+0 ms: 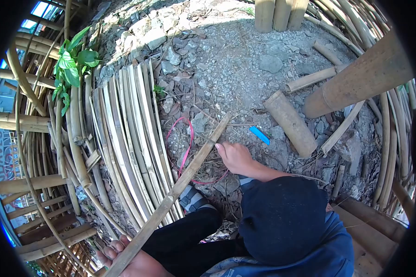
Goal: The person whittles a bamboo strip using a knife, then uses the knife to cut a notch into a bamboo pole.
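A long split bamboo strip [173,194] runs diagonally from the lower left up to the middle of the view. My left hand [138,263] is closed around its near end, palm up, with the fingers curled at its far side. Close to the other end, my right hand [235,158] grips what looks like a knife; its thin dark blade [207,138] crosses the strip, and the handle is hidden in the fist. Left of the strip lies a row of pale split bamboo strips [131,134], side by side on the ground.
A pink strap [191,138] loops on the gravel beyond the strip. A small blue ridged piece [260,135] lies right of it, near a short bamboo section [291,123]. Thick bamboo poles [356,76] stand at right. A dark cap [286,217] fills the lower middle.
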A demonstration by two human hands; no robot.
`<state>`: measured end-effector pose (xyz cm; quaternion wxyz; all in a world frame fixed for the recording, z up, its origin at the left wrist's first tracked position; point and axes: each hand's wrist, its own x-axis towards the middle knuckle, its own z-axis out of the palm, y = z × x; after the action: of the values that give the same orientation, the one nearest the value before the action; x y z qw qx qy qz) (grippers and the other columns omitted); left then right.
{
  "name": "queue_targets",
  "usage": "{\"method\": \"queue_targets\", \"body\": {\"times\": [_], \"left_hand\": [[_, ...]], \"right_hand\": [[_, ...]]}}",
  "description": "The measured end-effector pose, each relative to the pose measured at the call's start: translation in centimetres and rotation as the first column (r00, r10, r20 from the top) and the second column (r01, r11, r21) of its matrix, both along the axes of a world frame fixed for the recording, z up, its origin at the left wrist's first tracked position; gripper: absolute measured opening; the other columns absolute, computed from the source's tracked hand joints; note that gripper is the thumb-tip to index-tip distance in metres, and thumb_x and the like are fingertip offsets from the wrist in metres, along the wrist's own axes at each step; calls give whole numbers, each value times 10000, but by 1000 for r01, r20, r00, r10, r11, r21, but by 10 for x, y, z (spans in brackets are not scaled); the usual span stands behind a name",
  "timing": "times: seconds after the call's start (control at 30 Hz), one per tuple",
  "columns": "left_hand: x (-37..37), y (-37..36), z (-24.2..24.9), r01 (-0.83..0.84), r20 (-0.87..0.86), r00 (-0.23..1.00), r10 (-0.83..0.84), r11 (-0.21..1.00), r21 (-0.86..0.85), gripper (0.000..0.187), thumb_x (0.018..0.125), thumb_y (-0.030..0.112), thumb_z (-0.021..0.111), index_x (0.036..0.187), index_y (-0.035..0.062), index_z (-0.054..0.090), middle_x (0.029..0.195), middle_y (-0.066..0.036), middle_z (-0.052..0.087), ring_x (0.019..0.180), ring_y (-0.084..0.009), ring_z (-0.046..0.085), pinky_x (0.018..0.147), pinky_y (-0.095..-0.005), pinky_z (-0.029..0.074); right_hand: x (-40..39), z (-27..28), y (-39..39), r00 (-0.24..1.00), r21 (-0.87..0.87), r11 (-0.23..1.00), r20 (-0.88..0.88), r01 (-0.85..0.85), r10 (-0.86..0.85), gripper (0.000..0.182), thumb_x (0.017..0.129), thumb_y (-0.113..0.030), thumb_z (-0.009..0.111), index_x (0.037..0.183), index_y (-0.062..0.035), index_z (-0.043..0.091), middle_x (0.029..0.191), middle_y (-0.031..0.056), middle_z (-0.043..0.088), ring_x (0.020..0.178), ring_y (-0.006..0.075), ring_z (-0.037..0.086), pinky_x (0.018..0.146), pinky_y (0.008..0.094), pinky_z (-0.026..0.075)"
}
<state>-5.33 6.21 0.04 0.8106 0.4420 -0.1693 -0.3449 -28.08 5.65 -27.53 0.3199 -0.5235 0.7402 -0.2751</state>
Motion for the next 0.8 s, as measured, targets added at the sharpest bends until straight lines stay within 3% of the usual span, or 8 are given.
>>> {"method": "queue_targets", "body": {"times": [0.1, 0.17, 0.33, 0.37, 0.43, 0.6, 0.67, 0.8], "left_hand": [[-4, -3, -16, -76, 91, 992, 90, 987, -144, 748, 900, 808, 416, 963, 95, 631, 664, -59, 561, 491, -174, 433, 431, -270, 302], [11, 3, -25, 63, 144, 989, -29, 969, -240, 755, 893, 824, 394, 928, 96, 593, 648, -51, 512, 488, -168, 403, 427, -270, 287], [36, 15, -38, 416, 320, 900, -297, 802, -428, 779, 876, 862, 337, 841, 100, 496, 608, -30, 388, 479, -152, 327, 417, -270, 250], [30, 15, -38, 414, 316, 901, -296, 803, -430, 779, 876, 862, 337, 841, 100, 496, 608, -30, 388, 479, -152, 327, 417, -270, 250], [19, 17, -34, 306, 195, 951, -239, 812, -497, 748, 859, 874, 355, 757, 133, 338, 628, 3, 209, 492, -135, 223, 402, -286, 201], [15, 17, -33, 340, 188, 940, -283, 796, -501, 760, 855, 885, 343, 719, 137, 343, 607, 9, 229, 471, -131, 219, 401, -278, 196], [15, 15, -27, -46, 362, 926, 103, 985, -164, 763, 838, 896, 364, 684, 152, 300, 592, 11, 204, 462, -128, 210, 397, -276, 187], [5, 20, -23, -22, 240, 968, 77, 974, -224, 765, 822, 903, 393, 671, 163, 271, 582, 18, 182, 457, -122, 200, 392, -276, 171]], "right_hand": [[0, -8, 4, 1000, -21, 1000, 9, -9, 9, 494, 1066, -355, 422, 824, 25, 624, 672, 265, 646, 653, 468, 662, 628, 571, 521], [0, -4, 5, 998, -154, 986, -14, -58, 56, 479, 1062, -351, 435, 819, 19, 621, 657, 254, 640, 644, 457, 663, 613, 567, 520], [-6, 4, 3, 996, -87, 992, -43, -87, 83, 466, 1057, -356, 452, 809, 3, 615, 635, 230, 635, 620, 446, 659, 596, 555, 522], [-9, 5, 1, 995, -66, 994, -64, -83, 79, 464, 1056, -360, 455, 807, -2, 613, 628, 222, 634, 609, 442, 657, 589, 552, 521], [-6, 8, 5, 990, -92, 989, -98, -111, 102, 464, 1056, -363, 456, 806, -5, 612, 622, 218, 634, 600, 438, 656, 583, 550, 521], [-12, -11, 2, 988, -86, 991, -125, -99, 88, 447, 1053, -360, 464, 816, -11, 614, 629, 220, 643, 592, 425, 662, 580, 542, 531], [2, -1, 10, 985, -82, 993, -155, -84, 71, 448, 1049, -367, 468, 819, -12, 615, 636, 219, 649, 597, 416, 671, 587, 540, 537], [-10, 9, 11, 962, -52, 984, -224, -171, 156, 473, 1050, -385, 460, 828, 0, 621, 650, 220, 659, 605, 411, 679, 594, 543, 539]]}}
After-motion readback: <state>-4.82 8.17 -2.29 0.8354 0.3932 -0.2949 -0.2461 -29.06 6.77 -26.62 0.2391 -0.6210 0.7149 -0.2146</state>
